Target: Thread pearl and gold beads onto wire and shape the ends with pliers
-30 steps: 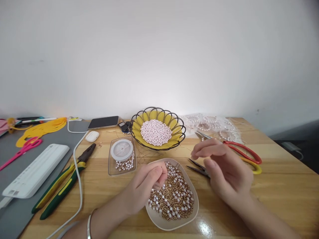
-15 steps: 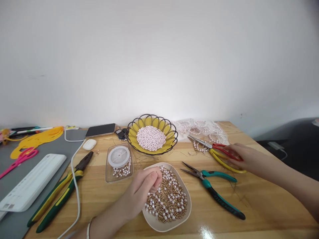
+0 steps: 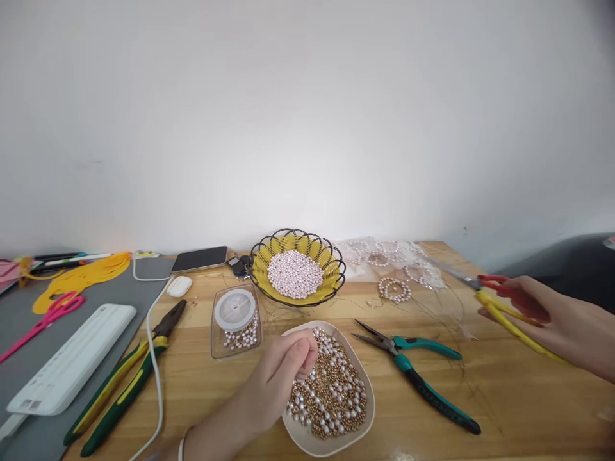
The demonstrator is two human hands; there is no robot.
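My left hand (image 3: 288, 368) is closed, thumb against curled fingers, over the left edge of a cream dish (image 3: 307, 445) of gold and pearl beads; what it pinches, if anything, is too small to name. At the right, my right hand (image 3: 548, 314) holds scissors (image 3: 502, 307) by their red and yellow handles, blades pointing left and blurred. Teal-handled pliers (image 3: 408, 365) lie between the dish and that hand. Behind the dish stands a yellow basket (image 3: 331, 272) of pale pink beads. A beaded ring (image 3: 394, 290) rests on the table near a clear bag (image 3: 358, 262) of beaded strands.
Left of the dish are a clear box (image 3: 216, 342) with a spool (image 3: 235, 310), green-yellow pliers (image 3: 127, 378) and a white cable (image 3: 156, 378). Further left lie a power strip (image 3: 74, 358), pink scissors (image 3: 48, 317) and a phone (image 3: 200, 258). Thin wires are scattered about the table.
My right hand has lifted the scissors and moved right, uncovering the beaded ring. My left hand keeps its closed pose over the dish. The whole view has shifted slightly.
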